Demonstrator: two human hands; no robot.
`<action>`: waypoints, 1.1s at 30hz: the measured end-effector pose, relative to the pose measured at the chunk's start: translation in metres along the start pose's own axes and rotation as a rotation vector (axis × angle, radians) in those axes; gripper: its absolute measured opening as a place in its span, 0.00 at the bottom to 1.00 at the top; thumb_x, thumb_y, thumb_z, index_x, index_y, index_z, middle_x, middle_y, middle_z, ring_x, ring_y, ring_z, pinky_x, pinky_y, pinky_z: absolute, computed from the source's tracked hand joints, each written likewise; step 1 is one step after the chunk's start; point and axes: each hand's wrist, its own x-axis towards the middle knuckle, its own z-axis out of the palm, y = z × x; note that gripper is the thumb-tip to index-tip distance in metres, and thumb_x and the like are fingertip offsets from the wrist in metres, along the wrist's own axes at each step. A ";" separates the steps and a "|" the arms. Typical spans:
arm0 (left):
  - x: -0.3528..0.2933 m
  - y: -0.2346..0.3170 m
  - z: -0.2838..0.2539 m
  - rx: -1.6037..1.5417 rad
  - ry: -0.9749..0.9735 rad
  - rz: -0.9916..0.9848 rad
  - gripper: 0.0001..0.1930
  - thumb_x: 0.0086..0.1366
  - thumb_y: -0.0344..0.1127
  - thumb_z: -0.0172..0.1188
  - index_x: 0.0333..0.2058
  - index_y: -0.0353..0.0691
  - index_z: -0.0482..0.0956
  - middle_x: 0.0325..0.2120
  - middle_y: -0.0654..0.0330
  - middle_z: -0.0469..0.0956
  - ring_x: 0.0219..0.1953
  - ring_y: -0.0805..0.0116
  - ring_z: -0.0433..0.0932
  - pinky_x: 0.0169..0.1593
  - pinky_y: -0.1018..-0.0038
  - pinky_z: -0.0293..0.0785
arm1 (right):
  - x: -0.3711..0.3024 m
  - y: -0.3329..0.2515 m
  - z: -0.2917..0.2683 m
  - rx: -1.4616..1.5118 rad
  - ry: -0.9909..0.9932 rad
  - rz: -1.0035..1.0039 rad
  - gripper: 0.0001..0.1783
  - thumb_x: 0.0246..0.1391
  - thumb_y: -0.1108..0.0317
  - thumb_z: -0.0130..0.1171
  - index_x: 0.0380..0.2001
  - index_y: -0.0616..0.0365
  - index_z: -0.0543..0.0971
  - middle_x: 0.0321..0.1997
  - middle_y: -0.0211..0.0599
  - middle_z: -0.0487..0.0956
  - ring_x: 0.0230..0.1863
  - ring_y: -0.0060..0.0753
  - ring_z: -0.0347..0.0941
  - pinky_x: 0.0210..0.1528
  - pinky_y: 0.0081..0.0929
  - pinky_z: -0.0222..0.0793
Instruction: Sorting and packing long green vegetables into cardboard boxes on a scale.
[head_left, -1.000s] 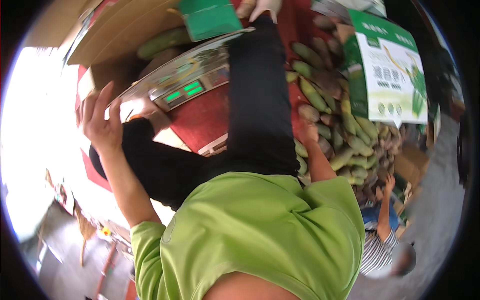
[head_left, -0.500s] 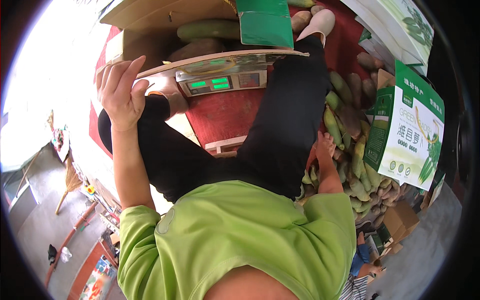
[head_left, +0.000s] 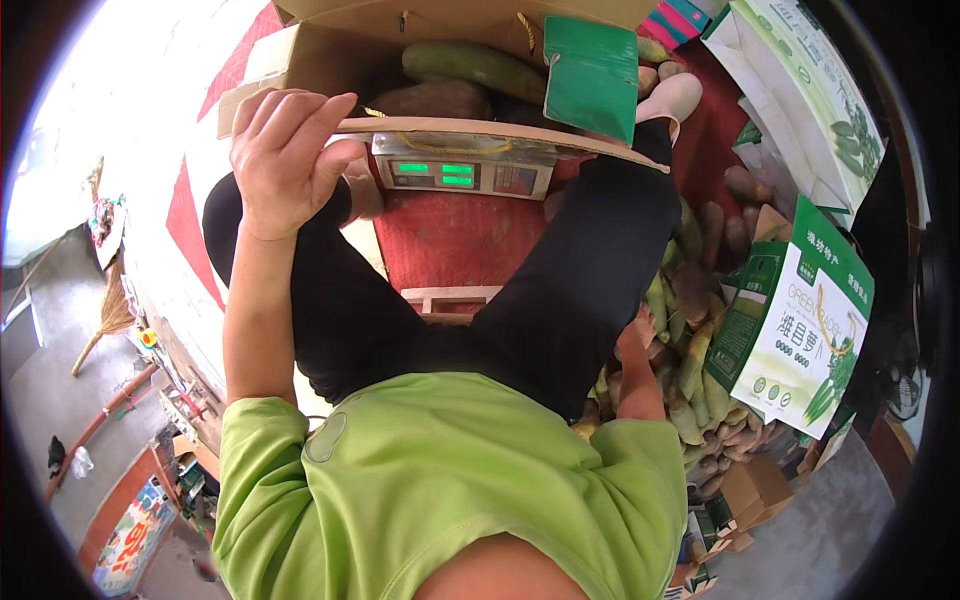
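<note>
A cardboard box (head_left: 345,75) with green flaps sits on a digital scale (head_left: 465,176) with lit green displays. Inside lie a long green radish (head_left: 475,68) and a brownish root (head_left: 425,100). My left hand (head_left: 280,165) is at the near left corner of the box, fingers above and thumb below the edge of its near flap, closed on it. Beyond my right thigh, my right hand (head_left: 638,330) reaches down to a heap of green radishes (head_left: 698,355) and brown roots (head_left: 690,285). My thigh and the heap partly hide its fingers.
A white-and-green printed carton (head_left: 800,330) stands at the right of the heap, another printed carton (head_left: 800,90) at the far right. The scale rests on red cloth (head_left: 440,235). A broom (head_left: 110,315) leans at the left; opened brown boxes (head_left: 755,490) lie lower right.
The view has shifted, so the box and scale sit lower and farther right. My left hand stays at the box's near flap. My right hand's fingers are more hidden at the heap.
</note>
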 end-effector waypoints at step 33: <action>-0.010 -0.005 -0.006 -0.189 0.054 -0.023 0.15 0.49 0.49 0.66 0.20 0.45 0.75 0.19 0.66 0.65 0.25 0.68 0.69 0.36 0.70 0.65 | -0.083 -0.234 -0.431 -0.023 0.576 -1.198 0.36 0.39 0.65 0.69 0.55 0.53 0.71 0.54 0.40 0.74 0.54 0.46 0.69 0.53 0.40 0.65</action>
